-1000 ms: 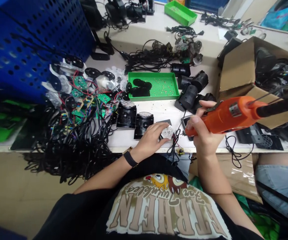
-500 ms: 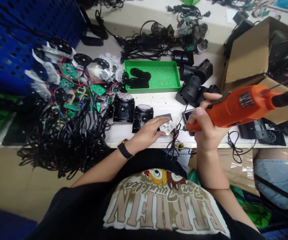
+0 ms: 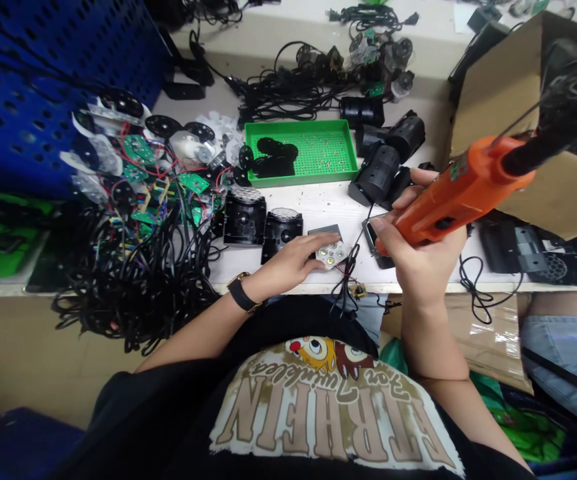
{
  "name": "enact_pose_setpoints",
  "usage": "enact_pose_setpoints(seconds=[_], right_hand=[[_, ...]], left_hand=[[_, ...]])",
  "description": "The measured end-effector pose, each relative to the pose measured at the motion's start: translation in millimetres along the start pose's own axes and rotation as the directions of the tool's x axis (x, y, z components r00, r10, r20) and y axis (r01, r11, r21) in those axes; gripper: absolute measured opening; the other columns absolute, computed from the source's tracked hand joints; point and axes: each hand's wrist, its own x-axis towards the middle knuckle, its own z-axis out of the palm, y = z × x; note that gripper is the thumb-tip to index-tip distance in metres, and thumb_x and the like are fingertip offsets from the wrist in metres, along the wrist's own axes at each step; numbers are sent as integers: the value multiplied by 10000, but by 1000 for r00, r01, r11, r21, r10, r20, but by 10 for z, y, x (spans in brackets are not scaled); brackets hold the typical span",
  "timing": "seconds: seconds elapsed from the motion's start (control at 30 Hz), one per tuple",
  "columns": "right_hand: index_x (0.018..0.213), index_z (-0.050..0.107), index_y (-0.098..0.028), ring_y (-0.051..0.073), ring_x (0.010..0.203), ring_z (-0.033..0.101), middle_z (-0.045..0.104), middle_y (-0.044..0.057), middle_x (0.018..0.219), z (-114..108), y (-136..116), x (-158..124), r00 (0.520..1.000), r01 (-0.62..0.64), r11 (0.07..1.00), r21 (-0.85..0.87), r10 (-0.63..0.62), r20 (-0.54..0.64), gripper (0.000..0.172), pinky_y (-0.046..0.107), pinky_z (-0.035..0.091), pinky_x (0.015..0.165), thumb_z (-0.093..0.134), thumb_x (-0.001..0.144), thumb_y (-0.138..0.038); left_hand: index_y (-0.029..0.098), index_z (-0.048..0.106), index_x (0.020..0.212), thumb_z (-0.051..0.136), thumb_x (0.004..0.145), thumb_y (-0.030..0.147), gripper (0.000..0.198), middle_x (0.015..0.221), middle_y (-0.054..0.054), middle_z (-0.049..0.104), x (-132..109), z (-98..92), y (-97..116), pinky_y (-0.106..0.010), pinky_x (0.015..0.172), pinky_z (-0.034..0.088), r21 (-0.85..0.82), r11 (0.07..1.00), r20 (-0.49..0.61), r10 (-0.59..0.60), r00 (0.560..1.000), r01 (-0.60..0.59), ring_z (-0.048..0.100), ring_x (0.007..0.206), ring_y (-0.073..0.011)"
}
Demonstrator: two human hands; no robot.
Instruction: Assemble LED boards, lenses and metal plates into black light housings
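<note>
My left hand [image 3: 295, 260] rests on a small silver LED plate [image 3: 331, 255], fingers along its far side and thumb at its near edge. Round lenses show on the plate, and it lies at the front of the bench. Black and red wires [image 3: 349, 267] run from it to a small circuit board [image 3: 359, 291] at the bench edge. Wrapped round an orange electric screwdriver [image 3: 461, 193], my right hand [image 3: 421, 250] is raised right of the plate. The screwdriver's tip is hidden behind that hand. Left of the plate stand two black lamp housings [image 3: 245, 219] with clear round faces.
A green tray [image 3: 301, 179] behind holds black discs and tiny screws. Tangled cables [image 3: 138, 300] and wired boards [image 3: 141, 150] pile up at left. Black cylindrical housings [image 3: 379, 175] and an open cardboard box [image 3: 495, 100] stand at right. Another person's leg [image 3: 563, 360] shows at lower right.
The screwdriver has tilted more steeply and turned in my right hand; its tip, visible earlier near the wires, is now out of sight. My left hand stays on the plate.
</note>
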Motion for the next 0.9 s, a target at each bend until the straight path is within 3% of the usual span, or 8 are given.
enact_pose_setpoints(seconds=[0.3, 0.43, 0.6, 0.7, 0.8, 0.9], right_hand=[[1127, 648, -264, 155, 679, 651, 676, -9, 860, -86, 81, 24, 996, 80, 992, -98, -75, 48, 428, 381, 618, 728, 850, 755, -328], [1193, 645, -266, 190, 753, 692, 702, -8, 816, -106, 104, 35, 995, 75, 989, -127, -66, 72, 433, 412, 624, 801, 802, 810, -395], [1246, 631, -285, 167, 715, 719, 739, 28, 1076, -120, 112, 44, 995, 81, 995, -52, -78, 66, 469, 401, 629, 777, 791, 824, -413], [1251, 628, -275, 187, 728, 734, 751, 26, 1002, -117, 81, 48, 994, 73, 997, 2, -73, 86, 466, 415, 634, 801, 775, 838, -434], [1234, 626, -272, 197, 749, 743, 759, 18, 928, -101, 36, 47, 990, 46, 998, 33, -50, 129, 439, 415, 640, 820, 761, 851, -439], [1245, 612, -285, 180, 767, 753, 755, 29, 1056, -77, 15, 43, 987, 12, 998, 59, -21, 160, 466, 371, 651, 771, 769, 840, -455]], left_hand=[[233, 435, 1535, 577, 1011, 319, 550, 1561, -145, 528, 25, -66, -63, -531, 1206, 406, 42, 996, 117, 79, 990, -84, 483, 1469, -288], [226, 515, 1454, 558, 1025, 321, 442, 1477, -156, 576, 57, -32, -49, -535, 1183, 425, 49, 989, 61, 139, 988, -142, 515, 1423, -286], [190, 605, 1325, 518, 1042, 315, 321, 1293, -139, 643, 89, 29, 40, -477, 1109, 488, 43, 987, -13, 158, 987, -157, 592, 1262, -262], [171, 641, 1219, 499, 1050, 348, 284, 1153, -116, 681, 72, 50, 129, -441, 1051, 510, 24, 983, -47, 182, 982, -181, 611, 1162, -252], [175, 644, 1164, 499, 1049, 359, 261, 1232, -128, 654, 28, 15, 245, -438, 1063, 492, -35, 991, -49, 126, 991, -128, 598, 1203, -258], [189, 630, 1115, 550, 1021, 358, 209, 1203, -98, 673, -7, -66, 368, -414, 1021, 498, -209, 977, 2, -55, 999, 54, 634, 1132, -236]])
